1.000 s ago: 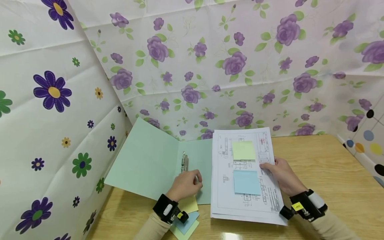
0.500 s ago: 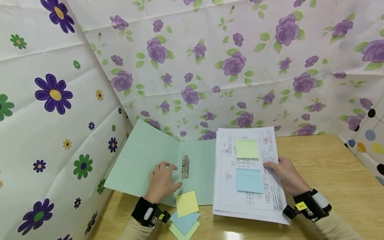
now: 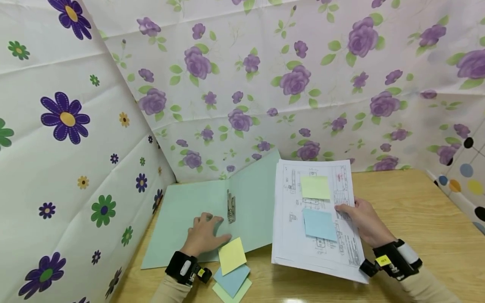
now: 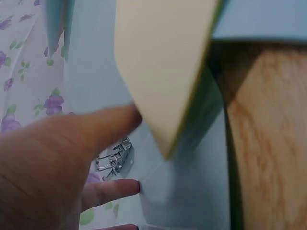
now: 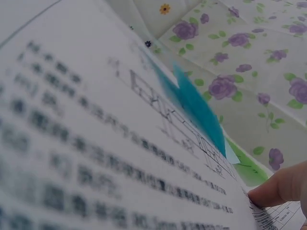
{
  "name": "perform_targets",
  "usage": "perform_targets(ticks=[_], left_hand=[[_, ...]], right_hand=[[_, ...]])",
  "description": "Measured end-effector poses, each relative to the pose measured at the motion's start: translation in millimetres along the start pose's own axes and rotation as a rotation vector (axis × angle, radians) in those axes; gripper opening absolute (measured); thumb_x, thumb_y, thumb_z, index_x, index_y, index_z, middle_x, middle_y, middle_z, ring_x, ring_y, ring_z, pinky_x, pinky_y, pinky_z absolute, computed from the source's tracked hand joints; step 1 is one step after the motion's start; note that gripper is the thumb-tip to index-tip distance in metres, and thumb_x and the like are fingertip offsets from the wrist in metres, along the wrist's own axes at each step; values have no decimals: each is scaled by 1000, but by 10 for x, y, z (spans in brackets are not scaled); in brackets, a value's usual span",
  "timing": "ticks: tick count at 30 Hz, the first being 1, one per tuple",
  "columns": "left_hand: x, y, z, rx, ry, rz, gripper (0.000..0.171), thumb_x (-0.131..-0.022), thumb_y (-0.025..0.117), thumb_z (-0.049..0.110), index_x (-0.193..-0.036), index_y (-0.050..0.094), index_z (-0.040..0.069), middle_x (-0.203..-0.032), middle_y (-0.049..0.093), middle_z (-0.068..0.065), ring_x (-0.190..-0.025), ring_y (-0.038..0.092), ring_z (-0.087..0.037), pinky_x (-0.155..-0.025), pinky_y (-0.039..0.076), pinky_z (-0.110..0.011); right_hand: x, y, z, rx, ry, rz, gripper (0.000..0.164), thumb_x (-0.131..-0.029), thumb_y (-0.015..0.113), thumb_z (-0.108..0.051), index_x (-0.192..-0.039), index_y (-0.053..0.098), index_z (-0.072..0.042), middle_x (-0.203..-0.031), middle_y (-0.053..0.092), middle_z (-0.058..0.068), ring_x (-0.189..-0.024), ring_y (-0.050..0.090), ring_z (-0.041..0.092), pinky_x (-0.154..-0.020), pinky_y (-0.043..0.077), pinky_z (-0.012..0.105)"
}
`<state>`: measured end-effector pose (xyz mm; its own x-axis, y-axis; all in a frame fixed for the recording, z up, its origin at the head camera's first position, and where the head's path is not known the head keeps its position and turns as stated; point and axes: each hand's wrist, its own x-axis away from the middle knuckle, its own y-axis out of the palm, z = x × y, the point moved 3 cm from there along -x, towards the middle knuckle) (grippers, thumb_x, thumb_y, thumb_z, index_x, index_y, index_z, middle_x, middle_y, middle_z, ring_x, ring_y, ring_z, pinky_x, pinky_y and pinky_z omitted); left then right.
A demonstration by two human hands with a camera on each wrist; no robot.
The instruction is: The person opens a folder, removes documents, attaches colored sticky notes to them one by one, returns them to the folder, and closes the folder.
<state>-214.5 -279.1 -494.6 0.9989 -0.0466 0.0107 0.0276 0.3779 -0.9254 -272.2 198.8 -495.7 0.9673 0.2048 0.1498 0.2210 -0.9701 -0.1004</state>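
A light green folder [image 3: 251, 206] lies spread out, with a metal clip [image 3: 230, 208] near its fold. Its left cover is flat on the table and its right part tilts upward. My left hand [image 3: 204, 233] rests on the left cover with fingers spread. Its thumb is at the edge of a yellow sticky note [image 3: 232, 257]; contact is unclear. My right hand [image 3: 363, 222] pinches a stack of printed drawing sheets [image 3: 288, 248] at the right edge, thumb on top. A pale green sticky note [image 3: 315, 187] and a blue sticky note [image 3: 320, 225] are on the top sheet.
Below the yellow note lie a blue note [image 3: 233, 279] and a light green note [image 3: 227, 295], partly overlapped, on the wooden table [image 3: 417, 219]. Flowered cloth [image 3: 261, 84] stands behind, and another printed cloth [image 3: 75, 168] closes the left side.
My left hand moved left from the clip onto the left cover. That cover went from raised to flat, while the right part tipped up. The sheets shifted slightly right with my right hand.
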Motion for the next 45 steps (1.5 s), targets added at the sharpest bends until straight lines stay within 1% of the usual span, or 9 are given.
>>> perform_targets(ticks=[4,9,16,21,28,33,36,41,45], left_hand=[[-8,16,53,-3,-14,-89,89,-90,88,60,-159,63,11,-166,46,-33,-151,44,-62,-109,45,-85],[20,33,108,-3,23,-139,113,-79,90,74,-164,57,7,-167,42,-36,-152,41,-66,-108,44,-87],[-13,170,106,-8,49,-86,122,-71,91,81,-164,57,10,-165,43,-35,-153,41,-64,-107,44,-86],[-30,318,127,4,69,-55,122,-71,90,82,-164,57,10,-166,44,-35,-154,39,-63,-108,43,-86],[14,316,475,-67,125,-75,118,-76,89,78,-163,56,6,-161,47,-36,-148,46,-62,-101,47,-85],[5,425,732,-122,174,-80,116,-78,86,79,-164,54,8,-161,49,-35,-149,46,-63,-100,49,-83],[-4,497,897,-143,195,-90,117,-77,86,81,-164,56,10,-161,49,-33,-150,45,-63,-100,50,-82],[-4,595,1120,-202,197,-112,121,-74,83,89,-165,55,14,-163,49,-30,-153,44,-62,-103,52,-78],[8,632,1215,-243,194,-117,123,-73,81,92,-166,55,16,-163,49,-28,-152,44,-61,-103,54,-77]], right_hand=[[7,-18,-15,-5,-1,4,66,-118,57,-20,-172,30,6,-115,80,-14,-100,83,9,-87,70,36],[11,-28,-23,-1,4,7,66,-118,57,-21,-172,30,6,-114,79,-14,-100,83,9,-86,70,36],[21,-43,-16,8,3,2,68,-118,56,-22,-174,28,5,-117,78,-11,-101,82,8,-86,70,35],[37,-63,-14,23,11,-1,69,-119,56,-24,-174,26,5,-117,78,-9,-101,82,9,-86,70,36],[75,-169,-40,37,16,6,70,-120,55,-27,-174,25,6,-113,79,-13,-99,82,8,-85,70,35],[111,-251,-67,34,24,9,70,-120,54,-27,-175,24,6,-110,79,-17,-99,83,8,-86,70,36],[137,-303,-84,37,26,17,71,-120,55,-26,-174,24,7,-108,79,-19,-98,83,7,-86,70,35],[161,-385,-120,44,16,28,71,-120,56,-25,-172,24,10,-106,79,-19,-97,83,8,-86,71,35],[154,-461,-152,49,15,22,71,-120,55,-24,-173,22,10,-107,78,-19,-97,83,8,-85,71,36]])
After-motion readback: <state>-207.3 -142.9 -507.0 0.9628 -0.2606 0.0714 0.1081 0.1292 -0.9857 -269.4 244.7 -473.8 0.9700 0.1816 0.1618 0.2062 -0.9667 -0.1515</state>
